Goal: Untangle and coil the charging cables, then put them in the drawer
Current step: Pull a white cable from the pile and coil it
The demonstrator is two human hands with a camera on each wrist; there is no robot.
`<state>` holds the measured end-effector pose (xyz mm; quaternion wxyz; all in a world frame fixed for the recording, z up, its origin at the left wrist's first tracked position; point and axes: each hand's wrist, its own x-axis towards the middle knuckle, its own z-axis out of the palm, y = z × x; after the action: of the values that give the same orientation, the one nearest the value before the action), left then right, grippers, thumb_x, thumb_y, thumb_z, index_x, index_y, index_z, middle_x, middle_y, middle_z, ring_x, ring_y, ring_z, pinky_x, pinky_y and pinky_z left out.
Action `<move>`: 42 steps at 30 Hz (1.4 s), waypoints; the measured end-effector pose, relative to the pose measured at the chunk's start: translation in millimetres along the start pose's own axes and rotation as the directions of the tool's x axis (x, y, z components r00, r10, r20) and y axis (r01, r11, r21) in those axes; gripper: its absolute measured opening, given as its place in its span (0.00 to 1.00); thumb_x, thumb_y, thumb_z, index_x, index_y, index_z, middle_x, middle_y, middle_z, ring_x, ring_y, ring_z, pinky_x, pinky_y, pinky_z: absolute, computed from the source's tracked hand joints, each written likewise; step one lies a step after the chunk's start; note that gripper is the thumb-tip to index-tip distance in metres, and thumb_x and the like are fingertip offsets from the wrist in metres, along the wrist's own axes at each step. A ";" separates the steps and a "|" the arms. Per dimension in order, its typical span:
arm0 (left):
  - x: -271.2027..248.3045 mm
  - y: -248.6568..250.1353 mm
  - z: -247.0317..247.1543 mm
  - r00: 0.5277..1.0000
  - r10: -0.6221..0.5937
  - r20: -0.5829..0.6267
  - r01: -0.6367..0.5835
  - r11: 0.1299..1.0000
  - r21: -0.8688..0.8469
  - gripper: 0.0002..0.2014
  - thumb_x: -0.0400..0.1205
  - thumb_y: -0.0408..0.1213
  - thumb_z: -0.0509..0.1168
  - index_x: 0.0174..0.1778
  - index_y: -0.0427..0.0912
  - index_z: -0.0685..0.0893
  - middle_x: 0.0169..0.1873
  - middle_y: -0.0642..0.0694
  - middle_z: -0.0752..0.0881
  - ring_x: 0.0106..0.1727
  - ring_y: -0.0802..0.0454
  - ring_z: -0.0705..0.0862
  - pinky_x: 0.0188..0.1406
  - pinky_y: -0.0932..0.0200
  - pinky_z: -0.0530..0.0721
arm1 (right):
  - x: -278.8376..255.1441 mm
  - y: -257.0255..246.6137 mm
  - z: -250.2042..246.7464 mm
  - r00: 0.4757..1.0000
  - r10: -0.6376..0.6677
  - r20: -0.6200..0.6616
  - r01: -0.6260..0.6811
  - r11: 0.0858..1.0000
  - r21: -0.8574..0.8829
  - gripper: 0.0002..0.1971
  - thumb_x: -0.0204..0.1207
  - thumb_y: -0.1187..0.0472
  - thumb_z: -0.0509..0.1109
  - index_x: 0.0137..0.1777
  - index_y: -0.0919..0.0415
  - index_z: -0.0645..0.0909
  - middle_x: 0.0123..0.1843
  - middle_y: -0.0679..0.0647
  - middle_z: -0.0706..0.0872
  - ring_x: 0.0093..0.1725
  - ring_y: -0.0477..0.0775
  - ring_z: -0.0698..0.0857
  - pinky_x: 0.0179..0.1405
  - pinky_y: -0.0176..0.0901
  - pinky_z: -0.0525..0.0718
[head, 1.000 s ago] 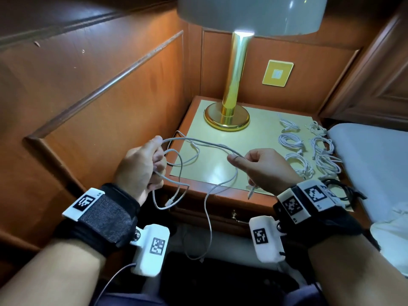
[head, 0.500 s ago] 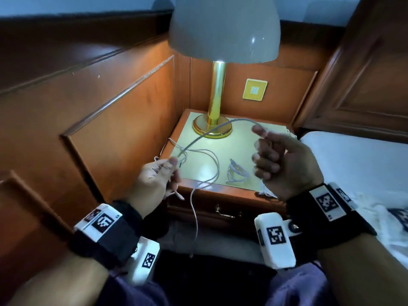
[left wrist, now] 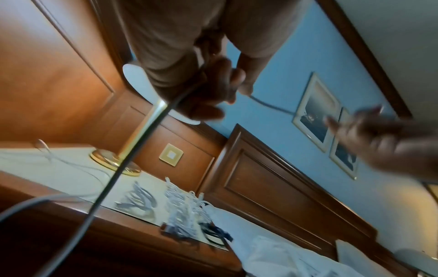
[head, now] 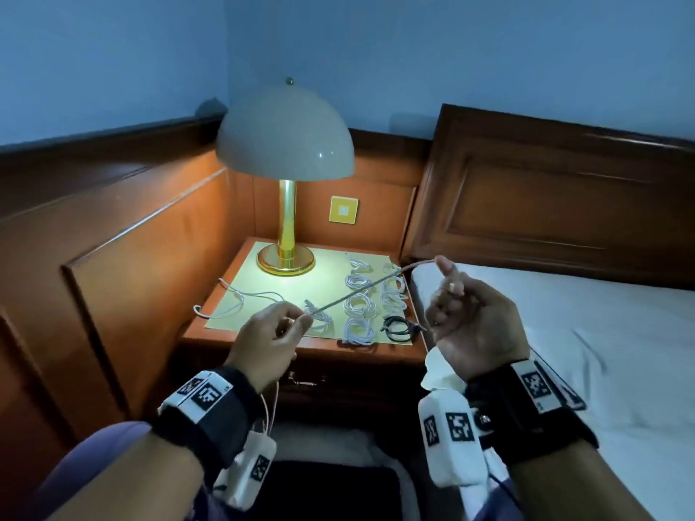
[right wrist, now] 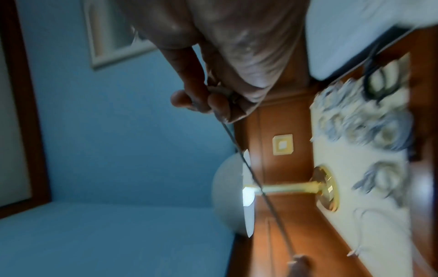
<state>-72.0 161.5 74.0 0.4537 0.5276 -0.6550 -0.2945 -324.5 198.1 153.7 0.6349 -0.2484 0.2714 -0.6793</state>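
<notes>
A white charging cable (head: 361,293) runs taut between my two hands above the nightstand (head: 301,351). My left hand (head: 276,332) pinches it near the front edge, and the slack hangs down past my wrist. My right hand (head: 462,310) holds the other end, raised at the right over the bed edge, fingers curled. In the left wrist view the cable (left wrist: 132,150) crosses in front of the lamp. The right wrist view shows the cable (right wrist: 251,174) leaving my right hand's fingers (right wrist: 213,105). Several coiled white cables (head: 361,306) and a coiled black cable (head: 398,327) lie on the nightstand's right half. The drawer (head: 319,381) is closed.
A brass lamp (head: 286,257) with a white dome shade stands at the back of the nightstand. One loose white cable (head: 240,298) lies at its left. Wood panelling is at left, the bed (head: 564,332) and headboard at right.
My hands have drawn apart and pulled the cable from loose loops into a straight line. The right hand went right and up. My head has lifted, so more of the wall shows.
</notes>
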 end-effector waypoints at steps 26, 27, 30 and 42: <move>106.7 -13.9 142.0 0.937 0.274 0.218 -0.296 0.952 0.076 0.23 0.80 0.61 0.58 0.41 0.48 0.89 0.27 0.50 0.83 0.29 0.52 0.79 0.31 0.55 0.78 | 104.8 36.7 -94.7 0.992 0.084 -0.091 -0.123 0.744 -0.657 0.24 0.79 0.77 0.48 0.57 0.68 0.87 0.33 0.58 0.86 0.23 0.51 0.74 0.24 0.44 0.69; 107.2 -14.4 143.0 0.945 0.257 0.203 -0.276 0.959 0.070 0.23 0.79 0.61 0.58 0.40 0.46 0.89 0.26 0.49 0.82 0.29 0.50 0.78 0.32 0.53 0.79 | 105.5 35.6 -95.8 0.986 0.141 -0.083 -0.162 0.772 -0.615 0.26 0.79 0.79 0.47 0.59 0.67 0.87 0.39 0.60 0.88 0.27 0.53 0.80 0.27 0.45 0.76; 106.7 -13.2 141.9 0.966 0.204 0.156 -0.213 0.976 0.042 0.24 0.79 0.60 0.60 0.38 0.41 0.89 0.26 0.43 0.81 0.30 0.46 0.77 0.35 0.50 0.79 | 103.4 33.5 -100.5 0.954 0.299 0.010 -0.249 0.813 -0.526 0.24 0.84 0.81 0.51 0.66 0.63 0.84 0.57 0.64 0.91 0.53 0.57 0.92 0.47 0.46 0.91; 86.8 -20.8 135.5 0.973 -0.023 0.230 0.055 0.989 -0.135 0.10 0.85 0.46 0.68 0.41 0.49 0.91 0.24 0.49 0.89 0.17 0.56 0.75 0.19 0.67 0.72 | 107.8 58.6 -103.1 0.994 -0.075 -0.082 -0.049 0.370 -0.928 0.03 0.77 0.61 0.75 0.43 0.58 0.88 0.36 0.53 0.91 0.31 0.53 0.86 0.42 0.62 0.91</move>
<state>-188.6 60.1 24.4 0.4058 0.4697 -0.6699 -0.4074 -359.8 93.4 37.5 0.3646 -0.5261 0.6384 -0.4275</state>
